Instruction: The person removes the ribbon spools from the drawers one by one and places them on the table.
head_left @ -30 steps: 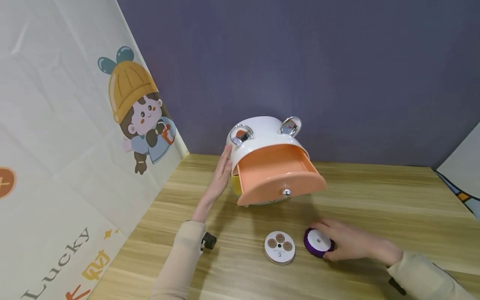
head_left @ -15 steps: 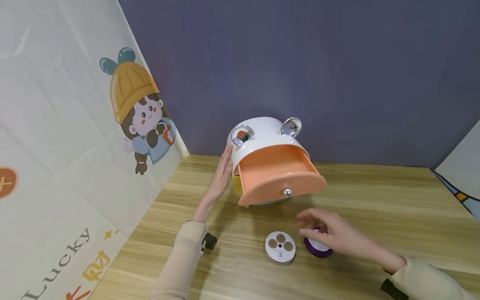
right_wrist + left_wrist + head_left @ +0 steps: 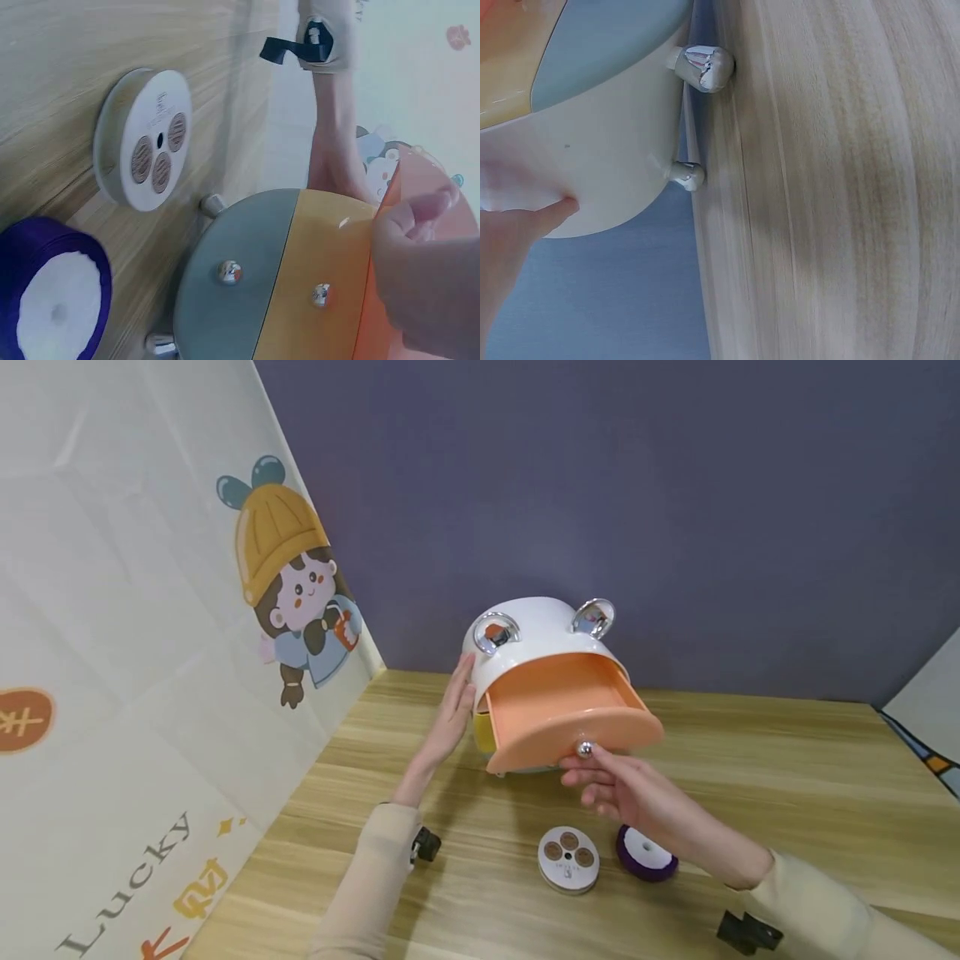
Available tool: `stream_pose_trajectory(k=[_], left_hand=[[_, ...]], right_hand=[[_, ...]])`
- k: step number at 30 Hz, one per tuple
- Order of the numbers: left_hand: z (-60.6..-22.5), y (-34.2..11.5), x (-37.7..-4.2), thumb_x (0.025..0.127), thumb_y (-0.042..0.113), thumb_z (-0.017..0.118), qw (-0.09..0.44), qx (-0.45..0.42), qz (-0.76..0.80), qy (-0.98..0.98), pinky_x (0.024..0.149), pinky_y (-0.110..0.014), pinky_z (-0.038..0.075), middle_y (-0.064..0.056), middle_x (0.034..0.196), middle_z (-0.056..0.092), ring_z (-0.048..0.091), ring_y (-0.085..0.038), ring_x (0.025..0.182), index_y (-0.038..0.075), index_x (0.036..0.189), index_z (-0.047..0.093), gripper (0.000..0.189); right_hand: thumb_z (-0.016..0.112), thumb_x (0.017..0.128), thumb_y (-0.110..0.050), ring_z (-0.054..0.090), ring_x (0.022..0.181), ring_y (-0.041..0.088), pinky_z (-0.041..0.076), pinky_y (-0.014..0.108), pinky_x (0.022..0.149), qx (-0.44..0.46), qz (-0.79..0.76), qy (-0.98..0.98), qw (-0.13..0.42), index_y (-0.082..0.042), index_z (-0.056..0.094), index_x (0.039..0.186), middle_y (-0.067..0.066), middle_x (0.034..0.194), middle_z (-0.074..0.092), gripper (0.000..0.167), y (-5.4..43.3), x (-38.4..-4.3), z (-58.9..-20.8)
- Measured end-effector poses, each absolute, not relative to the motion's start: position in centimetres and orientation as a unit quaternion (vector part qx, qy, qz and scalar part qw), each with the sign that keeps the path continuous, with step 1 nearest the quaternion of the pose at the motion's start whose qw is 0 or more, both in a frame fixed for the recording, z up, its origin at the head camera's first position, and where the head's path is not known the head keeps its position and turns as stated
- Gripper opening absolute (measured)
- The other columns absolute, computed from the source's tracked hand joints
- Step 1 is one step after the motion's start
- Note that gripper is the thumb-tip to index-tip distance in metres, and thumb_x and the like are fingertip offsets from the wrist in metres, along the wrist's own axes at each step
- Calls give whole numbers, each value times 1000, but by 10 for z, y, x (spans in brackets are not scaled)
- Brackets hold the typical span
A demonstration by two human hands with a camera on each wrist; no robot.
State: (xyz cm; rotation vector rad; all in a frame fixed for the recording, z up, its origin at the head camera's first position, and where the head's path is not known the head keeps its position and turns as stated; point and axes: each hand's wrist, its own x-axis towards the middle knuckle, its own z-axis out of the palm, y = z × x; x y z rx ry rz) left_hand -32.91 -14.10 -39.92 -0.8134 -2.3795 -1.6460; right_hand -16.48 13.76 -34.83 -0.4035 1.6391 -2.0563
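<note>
Head view, and here's the right hand at the front of a white storage box, thumb tip up against a silver knob, fingers loosely bent below it; whether they pinch that knob I cannot tell. The knob sits on an orange drawer, the top one, standing well out of the box.

Over on the other side, the left hand lies flat along the box's left wall, fingers long and straight, touching but not wrapped round anything. Left wrist view backs it up: a fingertip on the white casing, and silver feet under the box.

The box itself stands near the back edge of the tabletop, left of that edge's middle, two mirrored ears on top. Right wrist view shows the lower fronts: a yellow drawer below the orange one, a grey drawer lowest, both closed.

Farther from the back edge, in front of the box, a white spool lies flat, and just beside it, to the right, a purple ribbon roll, partly covered by the right hand.
</note>
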Motion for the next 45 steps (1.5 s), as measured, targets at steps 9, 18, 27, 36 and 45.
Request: stream_pose_trajectory(k=[9,18,27,36,45], left_hand=[[-404,-140,-333,109,34,28,88,-279,-547,-784,127,-52,6,2,170,5,4,-19,157,31,160,15,52],[-405,-141,-332,110,26,29,97,-272,-540,-790,128,-51,7,0,170,5,4,-22,157,24,160,16,52],[-380,-138,-312,109,18,28,75,-276,-548,-786,127,-54,4,-15,169,3,2,-30,157,11,160,14,53],[-376,-140,-304,109,14,28,68,-276,-554,-783,126,-56,4,-15,168,2,1,-32,157,9,160,13,53],[-407,-141,-331,110,32,27,87,-278,-548,-785,127,-52,5,4,170,2,1,-18,157,32,160,13,52]], right_hand=[[39,108,-35,63,79,-1,53,14,72,-121,-778,566,246,-14,68,114,-10,98,76,37,134,-169,-344],[41,107,-36,63,79,-1,52,12,73,-95,-780,567,249,-17,70,108,-11,96,76,35,129,-179,-341],[41,108,-33,64,78,0,53,13,72,-101,-792,556,231,-17,70,105,-9,95,76,33,125,-194,-341],[44,106,-39,60,74,-1,49,12,67,-81,-779,583,217,-19,70,103,-12,91,75,33,119,-211,-340],[47,104,-40,61,70,-1,50,12,64,-57,-788,576,209,-18,71,99,-11,88,75,33,116,-227,-338]])
